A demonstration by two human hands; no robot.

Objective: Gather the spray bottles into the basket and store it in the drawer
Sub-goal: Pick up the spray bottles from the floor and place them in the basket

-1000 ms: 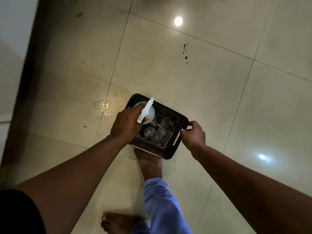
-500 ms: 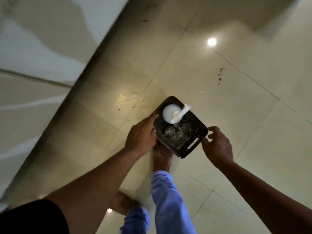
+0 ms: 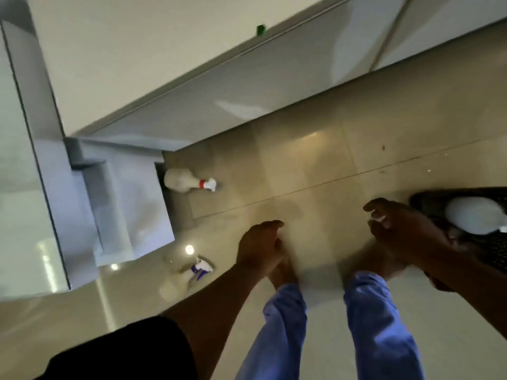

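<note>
The dark basket (image 3: pixel 491 250) sits on the tiled floor (image 3: pixel 315 165) at the right edge, a white spray bottle (image 3: pixel 469 215) inside it. Both hands hang empty above the floor, the left hand (image 3: pixel 260 245) loosely curled, the right hand (image 3: pixel 397 229) half spread beside the basket. A red-collared spray bottle (image 3: pixel 186 181) lies by the open drawer (image 3: pixel 129 204); a blue-trigger spray bottle (image 3: pixel 189 275) lies nearer.

Both hands empty; basket (image 3: pixel 491 250) (one bottle (image 3: pixel 472 216) inside) right, open drawer (image 3: pixel 129 204) left.
</note>
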